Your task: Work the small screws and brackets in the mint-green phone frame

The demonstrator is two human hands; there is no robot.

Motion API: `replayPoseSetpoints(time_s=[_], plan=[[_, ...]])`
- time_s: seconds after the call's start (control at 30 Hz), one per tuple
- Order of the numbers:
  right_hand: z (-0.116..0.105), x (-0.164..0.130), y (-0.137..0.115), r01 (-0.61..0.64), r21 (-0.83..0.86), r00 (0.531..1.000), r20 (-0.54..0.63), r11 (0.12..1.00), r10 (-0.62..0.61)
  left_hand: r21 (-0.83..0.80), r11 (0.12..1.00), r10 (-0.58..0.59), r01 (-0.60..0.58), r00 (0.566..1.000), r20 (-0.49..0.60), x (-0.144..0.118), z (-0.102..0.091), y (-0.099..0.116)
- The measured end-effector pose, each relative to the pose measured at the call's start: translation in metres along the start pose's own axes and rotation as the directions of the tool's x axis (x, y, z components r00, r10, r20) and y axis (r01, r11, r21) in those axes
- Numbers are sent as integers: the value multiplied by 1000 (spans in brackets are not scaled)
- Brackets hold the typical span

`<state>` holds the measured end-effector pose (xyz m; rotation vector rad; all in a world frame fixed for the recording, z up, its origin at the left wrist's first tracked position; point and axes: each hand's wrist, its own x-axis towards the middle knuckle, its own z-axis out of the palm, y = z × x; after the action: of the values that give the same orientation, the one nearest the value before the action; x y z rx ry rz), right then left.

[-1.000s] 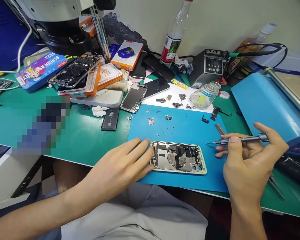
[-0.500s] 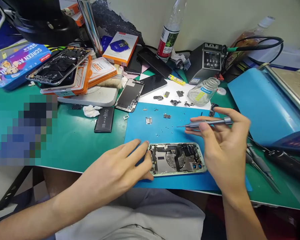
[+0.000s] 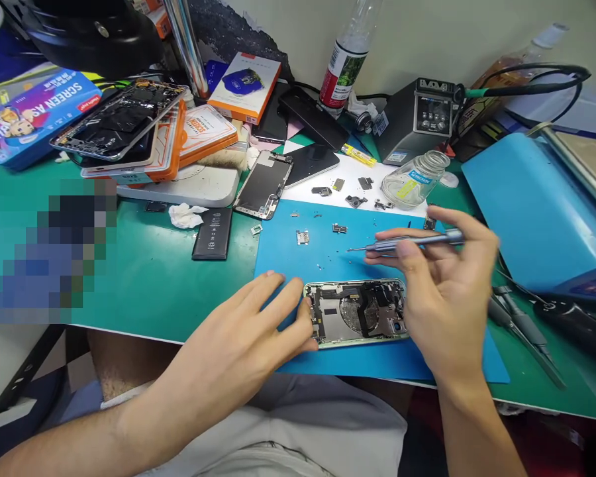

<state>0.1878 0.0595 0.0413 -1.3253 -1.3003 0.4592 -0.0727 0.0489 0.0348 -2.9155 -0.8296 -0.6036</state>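
Note:
An opened phone point(image 3: 338, 320) with a pale green frame and its inner parts bare lies flat on a blue mat point(image 3: 328, 363). My left hand point(image 3: 251, 328) grips its left end, thumb at the lower edge and fingers curled at the corner. In my right hand point(image 3: 442, 285) is a slim grey screwdriver point(image 3: 402, 244), held nearly level above the mat and pointing left. Its tip is over tiny screws point(image 3: 330, 260) scattered on the mat. A small metal bracket point(image 3: 302, 237) and a small dark part point(image 3: 340, 228) lie farther back. The right hand covers the phone's right end.
A black battery point(image 3: 212, 234) and a detached screen point(image 3: 263, 184) lie to the left. Behind stand a glass jar point(image 3: 410, 182), a bottle point(image 3: 342, 76) and a control box point(image 3: 417, 122). Tweezers point(image 3: 531, 338) lie at right. Boxes and phone bodies point(image 3: 124, 122) are piled at back left.
The view has shifted slightly. The screwdriver tip has moved a little left over the mat, nearer the screws. My left hand keeps its grip on the phone.

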Motion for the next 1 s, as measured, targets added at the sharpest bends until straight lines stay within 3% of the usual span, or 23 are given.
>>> replayPoseSetpoints(time_s=[0.1,0.17,0.23,0.4,1.0], plan=[[8,-11,-15,-137,221,986,-60,966,153,-24,998,-57,56,998,-33,-1,1,1],[18,-23,-25,-324,367,944,63,872,325,-61,995,-78,74,994,-70,-2,4,-1],[29,-35,-34,-428,409,903,165,806,396,-105,991,-94,83,990,-102,-2,7,-4],[43,-49,-38,-393,386,919,130,834,373,-155,982,-130,109,982,-136,-4,10,-8],[40,-48,-32,-367,377,930,154,850,334,-157,976,-171,151,977,-125,-3,10,-3]])
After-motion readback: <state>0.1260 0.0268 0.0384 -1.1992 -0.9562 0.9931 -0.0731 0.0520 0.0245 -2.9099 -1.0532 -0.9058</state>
